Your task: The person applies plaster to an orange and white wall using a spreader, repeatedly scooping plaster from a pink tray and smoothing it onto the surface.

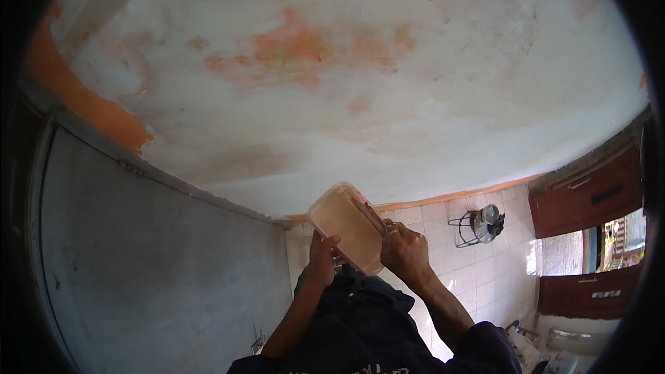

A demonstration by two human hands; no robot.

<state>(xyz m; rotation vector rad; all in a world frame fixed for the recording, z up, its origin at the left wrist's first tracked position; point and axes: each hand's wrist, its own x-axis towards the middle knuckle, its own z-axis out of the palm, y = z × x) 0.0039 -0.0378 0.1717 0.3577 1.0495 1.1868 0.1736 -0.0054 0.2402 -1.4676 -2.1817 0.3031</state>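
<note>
In the head view, the tub [341, 227] is a shallow, rectangular plastic vessel with rounded corners, see-through and pinkish at the rim, its inside a pale, cloudy peach. It is tilted so that its open side faces the camera (whether a thin layer coats the bottom, I cannot tell). Along its upper right side, inside the rim, runs a narrow brownish tool [369, 212], thin and straight-edged, its lower end disappearing into the right hand.

The tub lies between the two hands, reaching up beyond both. The left hand [323, 257] grips it by the lower left edge, thumb laid over the rim, the other fingers mostly hidden behind. The right hand [406, 251] is at the tub's right edge, fingers curled tightly around the end of the tool.

Above both hands spreads a wall [415, 104], coated whitish and smeared with orange patches. Well to the left of the left hand is a grey door [166, 256]; to the right of the right hand, well apart, a black metal stand [473, 228] with rounded vessels on it rests on the pale tiled floor [478, 270].
</note>
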